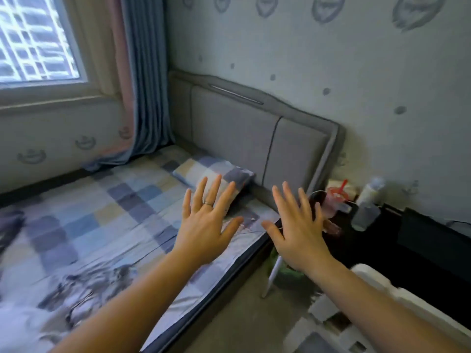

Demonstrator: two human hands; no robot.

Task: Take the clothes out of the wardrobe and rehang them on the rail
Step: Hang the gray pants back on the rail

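My left hand (206,225) is held out in front of me above the bed, fingers spread and straight, a ring on one finger, holding nothing. My right hand (298,228) is stretched out beside it over the bed's corner, fingers also spread and empty. No wardrobe, rail or hanging clothes appear in the head view. Rumpled grey and white fabric (76,284) lies on the bed at the lower left; what it is cannot be told.
A bed with a checked sheet (102,200), a matching pillow (219,171) and a grey padded headboard (254,133) fills the left. A dark bedside surface (407,240) carries bottles (367,207) and a red-lidded cup (336,194). A white object (397,301) stands at the lower right; window and curtain are at the upper left.
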